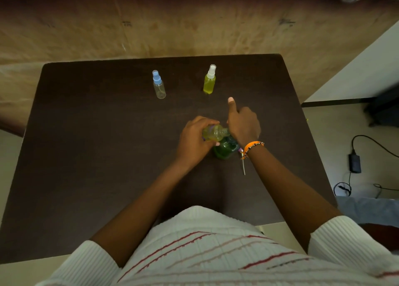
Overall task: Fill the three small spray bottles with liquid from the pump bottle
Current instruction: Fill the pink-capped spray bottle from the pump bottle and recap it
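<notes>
My left hand grips a small uncapped spray bottle holding yellow-green liquid, tilted on its side with its neck pointing right. Its neck meets my right hand, which rests on top of the green pump bottle and hides the pump head; my index finger sticks out. Far across the dark table stand two capped spray bottles: a clear one with a blue cap on the left and a yellow-filled one with a white cap on the right.
A thin white spray tube with its small cap lies on the table just right of the pump bottle, under my right wrist. A power adapter and cables lie on the floor to the right.
</notes>
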A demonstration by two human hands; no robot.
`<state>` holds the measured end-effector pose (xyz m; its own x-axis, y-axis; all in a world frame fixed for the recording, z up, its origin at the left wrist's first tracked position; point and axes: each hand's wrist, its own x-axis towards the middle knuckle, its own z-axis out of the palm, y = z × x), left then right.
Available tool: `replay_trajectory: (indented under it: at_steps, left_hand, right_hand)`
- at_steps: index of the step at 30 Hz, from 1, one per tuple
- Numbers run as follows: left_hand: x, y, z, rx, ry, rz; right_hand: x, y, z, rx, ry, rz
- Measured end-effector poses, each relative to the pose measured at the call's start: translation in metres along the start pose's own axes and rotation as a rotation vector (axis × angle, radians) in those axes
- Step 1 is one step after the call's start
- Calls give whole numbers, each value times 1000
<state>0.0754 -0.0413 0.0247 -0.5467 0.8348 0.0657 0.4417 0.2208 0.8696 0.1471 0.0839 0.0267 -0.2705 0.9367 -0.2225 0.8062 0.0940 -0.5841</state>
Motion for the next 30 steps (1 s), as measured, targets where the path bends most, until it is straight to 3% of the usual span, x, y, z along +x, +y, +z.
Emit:
replay_trajectory:
  at_steps: [10, 19, 30]
  left_hand:
    - [0, 5, -4, -11, 18, 35]
    - [-1, 0, -1, -5, -1, 5]
    - [-1, 5, -3, -23, 20, 20]
  right_hand:
    - [7, -1, -5, 93, -119, 0]
    - [-4, -3, -3, 7, 29, -27]
    - [2, -2, -5, 30, -104, 61]
